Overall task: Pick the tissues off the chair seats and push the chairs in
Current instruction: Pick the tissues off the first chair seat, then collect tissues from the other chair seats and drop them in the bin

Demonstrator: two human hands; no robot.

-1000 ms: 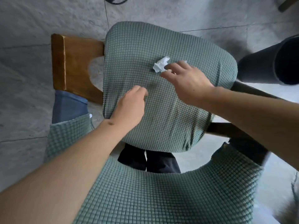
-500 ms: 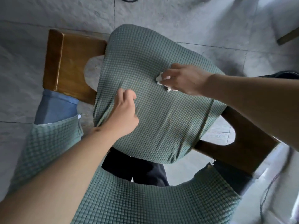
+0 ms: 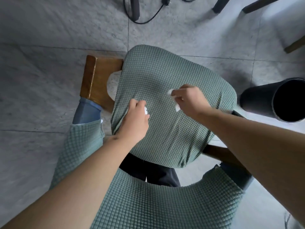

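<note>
Both bare forearms reach up from the bottom of the frame toward its middle. The left hand [image 3: 135, 120] sits just left of centre, back turned up, fingers curled into a loose fist that pinches a small white scrap at the fingertips. The right hand [image 3: 189, 100] lies right of centre and slightly higher, wrist bent, fingers curled round a white crumpled piece. The hands are near each other but apart.

Two hands (left hand [image 3: 135, 120], right hand [image 3: 189, 99]), two tissues [image 3: 146, 111] [image 3: 177, 107], one chair [image 3: 165, 90], one bin [image 3: 274, 99].
</note>
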